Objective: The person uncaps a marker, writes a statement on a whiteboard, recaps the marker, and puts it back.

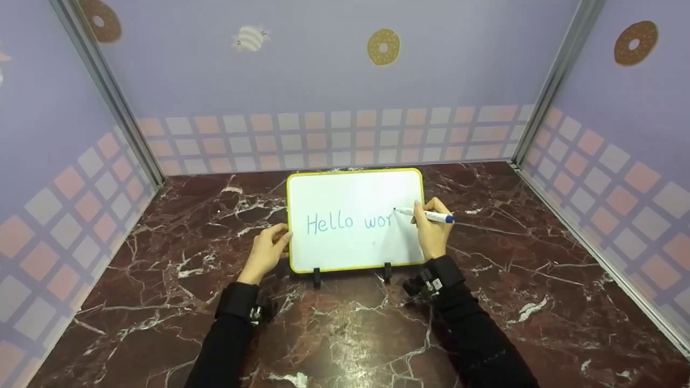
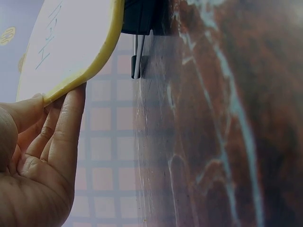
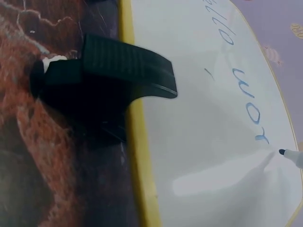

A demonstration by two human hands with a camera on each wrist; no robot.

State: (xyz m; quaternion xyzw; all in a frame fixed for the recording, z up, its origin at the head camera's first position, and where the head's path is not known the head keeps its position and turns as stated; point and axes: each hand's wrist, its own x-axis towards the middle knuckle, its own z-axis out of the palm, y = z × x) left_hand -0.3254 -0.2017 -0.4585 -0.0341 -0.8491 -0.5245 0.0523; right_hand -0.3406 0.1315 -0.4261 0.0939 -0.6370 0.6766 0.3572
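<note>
A small whiteboard [image 1: 345, 248] with a yellow frame leans back on a stand, and "Hello wor" is written across it in blue. My left hand [image 1: 265, 249] pinches the board's left edge, thumb at the front and fingers behind, as the left wrist view shows. In my right hand [image 1: 434, 231] is a white marker [image 1: 426, 215] with a blue end, gripped like a pen. Its dark tip [image 3: 282, 152] points at the board just past the "r". The right wrist view shows the marker's front end but not the hand.
Two black stand feet [image 1: 317, 277] hold the board's lower edge; one stand clip [image 3: 128, 66] looms large in the right wrist view. Dark red marbled tabletop [image 1: 345, 334] surrounds the stand. Purple walls [image 1: 323, 70] with checks and doughnut pictures close in the back and sides.
</note>
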